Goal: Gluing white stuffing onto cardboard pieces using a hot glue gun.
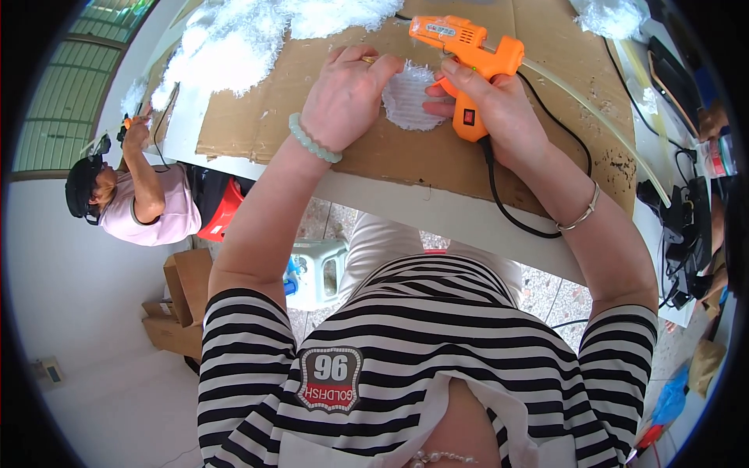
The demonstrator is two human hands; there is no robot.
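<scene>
My right hand (503, 109) is wrapped round the handle of an orange hot glue gun (488, 58), its nozzle toward the far left. A long, pale glue stick (597, 109) sticks out from its back. Below the gun, a small white ribbed fabric piece (409, 101) with frayed edges lies on a flattened cardboard sheet (374, 160). My left hand (343, 93) has its fingers curled at the upper left edge of this piece. The fingertips are partly hidden, so what they pinch cannot be made out. Some right fingers reach over the piece's right edge.
White fluffy fringed material (234, 54) is heaped at the far left, with a smaller bundle (612, 15) at far right. The gun's black cord (499, 195) loops near the table's front edge. Another person (148, 195) works at left. Black power adapters (683, 234) crowd the right.
</scene>
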